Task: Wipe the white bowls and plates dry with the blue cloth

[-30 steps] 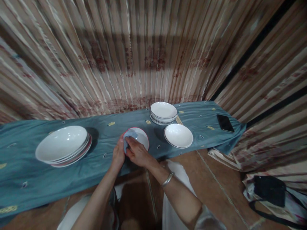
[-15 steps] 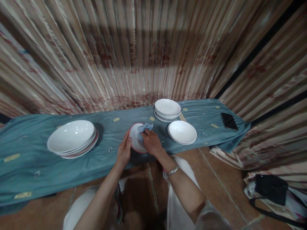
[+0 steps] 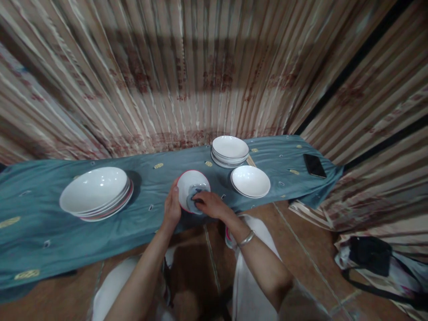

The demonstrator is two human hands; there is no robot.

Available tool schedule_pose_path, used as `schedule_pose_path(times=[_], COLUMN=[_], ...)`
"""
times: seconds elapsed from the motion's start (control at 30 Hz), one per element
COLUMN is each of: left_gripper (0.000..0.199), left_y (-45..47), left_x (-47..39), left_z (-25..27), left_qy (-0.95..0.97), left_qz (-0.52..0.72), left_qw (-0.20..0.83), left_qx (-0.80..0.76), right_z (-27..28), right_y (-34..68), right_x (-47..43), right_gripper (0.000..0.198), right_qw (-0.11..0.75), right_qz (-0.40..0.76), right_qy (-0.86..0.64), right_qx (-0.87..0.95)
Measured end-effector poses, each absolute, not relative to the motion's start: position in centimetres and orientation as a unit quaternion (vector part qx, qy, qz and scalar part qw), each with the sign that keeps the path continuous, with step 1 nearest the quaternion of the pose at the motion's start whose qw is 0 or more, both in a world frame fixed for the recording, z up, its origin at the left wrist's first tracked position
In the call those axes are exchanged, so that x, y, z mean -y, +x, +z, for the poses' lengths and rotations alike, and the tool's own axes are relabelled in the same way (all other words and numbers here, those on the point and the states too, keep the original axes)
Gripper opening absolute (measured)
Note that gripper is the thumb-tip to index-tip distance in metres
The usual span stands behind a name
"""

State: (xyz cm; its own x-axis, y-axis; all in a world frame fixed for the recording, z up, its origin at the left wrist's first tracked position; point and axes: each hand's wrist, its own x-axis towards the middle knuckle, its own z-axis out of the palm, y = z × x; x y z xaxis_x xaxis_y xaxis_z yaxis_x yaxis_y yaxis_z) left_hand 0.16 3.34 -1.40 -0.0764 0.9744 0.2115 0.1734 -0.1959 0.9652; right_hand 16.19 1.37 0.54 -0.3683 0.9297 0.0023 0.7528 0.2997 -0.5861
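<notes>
A small white plate with a red rim is in front of me over the near part of the cloth-covered table. My left hand grips its left edge, thumb on the rim. Bunched in the fingers of my right hand is a grey-blue cloth, pressed onto the plate's inner surface at the lower right. Right of the plate sit a couple of stacked white shallow bowls, and behind them rises a stack of white plates with dark rims.
At the left stands a stack of large white oval dishes. A black phone lies near the right end of the blue-green tablecloth. Pleated curtains hang behind the table. A black bag is at the lower right.
My right hand has moved the cloth from the plate's upper right down toward its near edge. My left hand still holds the left rim; the view has shifted slightly.
</notes>
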Motion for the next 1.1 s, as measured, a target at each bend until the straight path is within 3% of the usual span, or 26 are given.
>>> schedule_pose_path(times=[0.23, 0.43, 0.57, 0.73, 0.9, 1.1], left_gripper=[0.064, 0.065, 0.062, 0.062, 0.062, 0.063], left_y=[0.0, -0.2, -0.3, -0.3, -0.4, -0.3], left_x=[-4.0, -4.0, -3.7, -3.2, -3.2, -3.4], left_z=[-1.8, -1.8, -1.7, -1.5, -1.7, -1.8], left_qy=[0.569, 0.587, 0.586, 0.576, 0.570, 0.560], left_qz=[0.524, 0.511, 0.512, 0.508, 0.514, 0.531], left_qw=[0.380, 0.361, 0.362, 0.373, 0.380, 0.389], left_qx=[-0.508, -0.514, -0.514, -0.521, -0.517, -0.503], right_z=[0.3, 0.9, 0.7, 0.9, 1.8, 1.9], right_y=[13.8, 12.5, 12.6, 13.3, 13.8, 14.5], right_x=[-1.7, -2.2, -2.8, -2.7, -2.0, -1.2], right_gripper=[0.029, 0.037, 0.042, 0.046, 0.038, 0.030], right_qw=[0.307, 0.357, 0.330, 0.224, 0.139, 0.134], right_qz=[0.345, 0.313, 0.251, 0.181, 0.132, 0.154], right_qy=[-0.493, -0.499, -0.508, -0.563, -0.591, -0.590], right_qx=[0.737, 0.724, 0.755, 0.775, 0.783, 0.781])
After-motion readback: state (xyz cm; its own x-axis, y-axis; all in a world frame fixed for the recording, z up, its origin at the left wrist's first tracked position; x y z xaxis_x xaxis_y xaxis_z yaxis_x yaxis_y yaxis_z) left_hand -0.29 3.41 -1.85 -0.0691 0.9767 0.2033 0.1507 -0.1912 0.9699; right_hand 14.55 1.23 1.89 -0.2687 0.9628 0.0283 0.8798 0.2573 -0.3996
